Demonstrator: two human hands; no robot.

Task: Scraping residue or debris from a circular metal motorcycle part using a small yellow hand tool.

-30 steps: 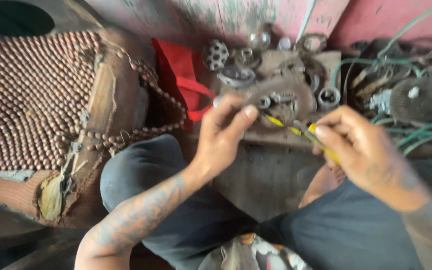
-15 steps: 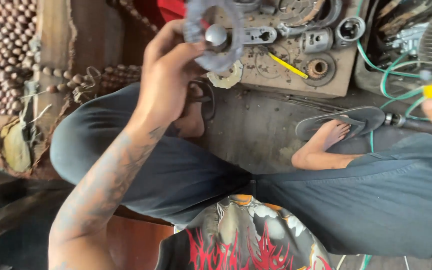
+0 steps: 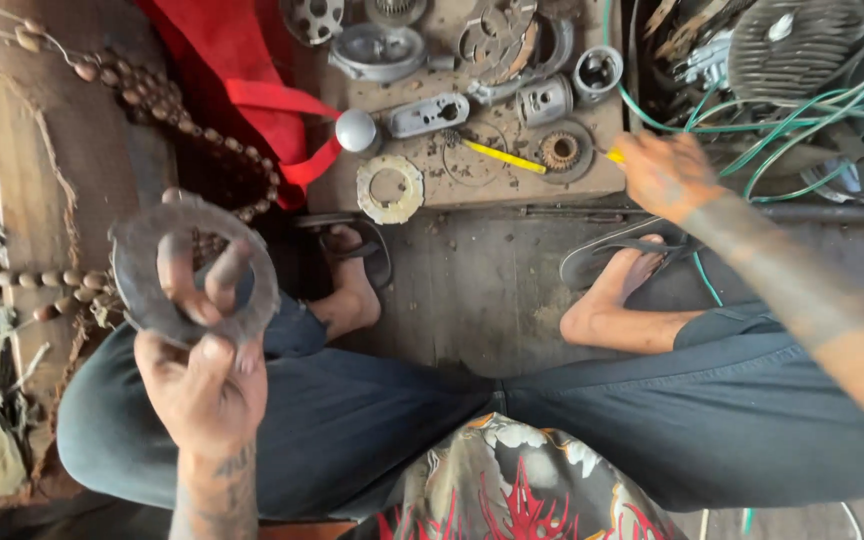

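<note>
left hand (image 3: 202, 375) up over the knee, fingers hooked through dark metal ring (image 3: 195, 272) so it hangs secure | right hand (image 3: 664, 175) pinching yellow-handled tool (image 3: 614, 156) by board (image 3: 512, 185) of parts

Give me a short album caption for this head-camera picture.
Seated over a board of engine parts, the left hand holds a dark metal ring while the right hand grips a yellow-handled tool.

Left hand (image 3: 202, 370) raised, fingers curled; right hand (image 3: 664, 175) outstretched, closed.
</note>
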